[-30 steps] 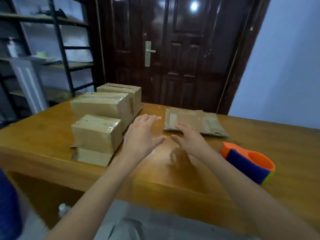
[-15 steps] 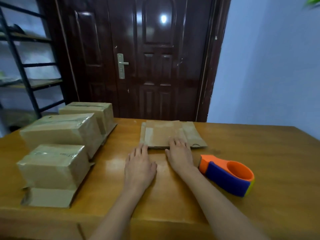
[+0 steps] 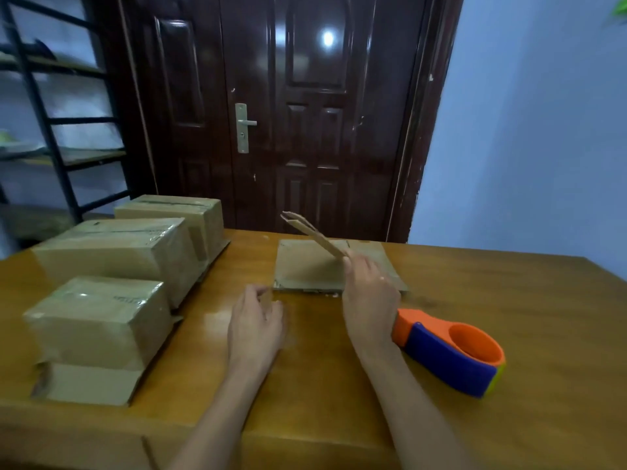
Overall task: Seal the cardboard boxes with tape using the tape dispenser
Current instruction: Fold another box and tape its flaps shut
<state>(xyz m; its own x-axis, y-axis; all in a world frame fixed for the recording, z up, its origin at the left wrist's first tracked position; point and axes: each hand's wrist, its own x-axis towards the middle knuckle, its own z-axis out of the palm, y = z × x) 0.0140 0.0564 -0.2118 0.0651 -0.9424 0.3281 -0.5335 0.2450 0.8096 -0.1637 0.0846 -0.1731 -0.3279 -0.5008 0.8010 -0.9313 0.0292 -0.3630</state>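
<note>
Grip: right hand (image 3: 369,296) now pinches a flattened box (image 3: 314,234), tilted up off the flat stack (image 3: 305,269) it lay on half a second ago; left hand (image 3: 256,325) loose, holding nothing.
Meaning: next box probably gets unfolded.
Dispenser: tape dispenser (image 3: 451,354) untouched on bench (image 3: 509,300), beside right wrist.
Containers: three taped boxes (image 3: 101,320) at left, contents hidden.

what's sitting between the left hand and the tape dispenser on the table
The right hand and its forearm lie between the left hand and the tape dispenser. The right hand is lifting a flat cardboard piece.
</note>
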